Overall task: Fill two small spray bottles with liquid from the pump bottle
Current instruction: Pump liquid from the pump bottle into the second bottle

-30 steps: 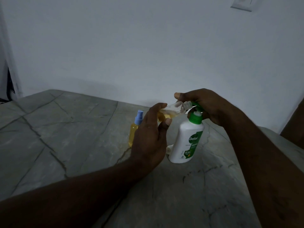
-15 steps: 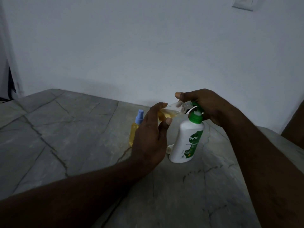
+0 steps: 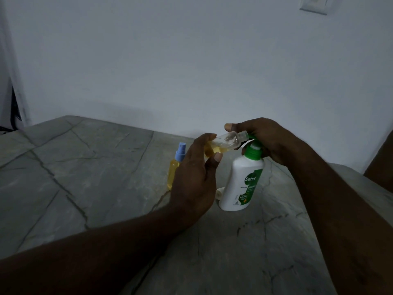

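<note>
A white pump bottle (image 3: 241,184) with a green collar and label stands on the stone counter (image 3: 85,177). My right hand (image 3: 263,141) lies over its green pump head, fingers curled round it. My left hand (image 3: 195,177) grips a small clear bottle (image 3: 225,141) tilted on its side, its open neck held at the pump spout; yellow liquid sits in its lower end. A second small bottle (image 3: 175,167), full of yellow liquid and capped with a blue sprayer, stands upright just left of my left hand.
A small white cap-like piece (image 3: 219,193) lies on the counter behind the pump bottle's base. A white wall (image 3: 191,71) rises close behind the counter's far edge. A wall plate (image 3: 314,5) sits at the top right.
The hands and bottles hold nearly the same pose. The pump bottle leans slightly more upright than a second ago.
</note>
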The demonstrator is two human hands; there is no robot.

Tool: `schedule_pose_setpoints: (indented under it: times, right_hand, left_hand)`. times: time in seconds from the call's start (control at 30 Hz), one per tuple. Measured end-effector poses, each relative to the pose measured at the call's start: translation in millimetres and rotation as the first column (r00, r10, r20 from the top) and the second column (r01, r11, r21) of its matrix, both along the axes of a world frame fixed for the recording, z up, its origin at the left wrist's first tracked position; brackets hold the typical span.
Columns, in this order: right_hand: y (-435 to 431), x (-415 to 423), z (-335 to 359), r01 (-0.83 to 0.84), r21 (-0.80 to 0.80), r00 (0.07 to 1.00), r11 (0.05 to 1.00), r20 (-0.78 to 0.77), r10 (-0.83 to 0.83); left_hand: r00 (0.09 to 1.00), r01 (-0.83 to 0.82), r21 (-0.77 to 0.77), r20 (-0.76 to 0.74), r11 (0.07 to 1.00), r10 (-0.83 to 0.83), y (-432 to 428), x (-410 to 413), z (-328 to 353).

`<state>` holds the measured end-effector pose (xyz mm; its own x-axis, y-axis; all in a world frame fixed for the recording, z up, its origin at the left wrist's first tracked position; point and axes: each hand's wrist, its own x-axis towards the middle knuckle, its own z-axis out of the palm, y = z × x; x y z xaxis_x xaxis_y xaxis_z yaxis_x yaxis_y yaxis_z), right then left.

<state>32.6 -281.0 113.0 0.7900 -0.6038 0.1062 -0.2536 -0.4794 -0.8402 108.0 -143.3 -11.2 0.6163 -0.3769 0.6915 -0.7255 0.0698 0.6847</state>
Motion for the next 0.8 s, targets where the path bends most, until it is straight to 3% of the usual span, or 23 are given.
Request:
schedule_pose_setpoints:
  times: [0.8]
  right_hand:
    - [-1.9,-2.8,2.7,-0.034,-0.026,0.999,0.999,-0.009,0.034]
  left_hand:
    - [1.0,-0.004,-0.001,0.004,1.0,0.004,1.6,-1.1,-0.1]
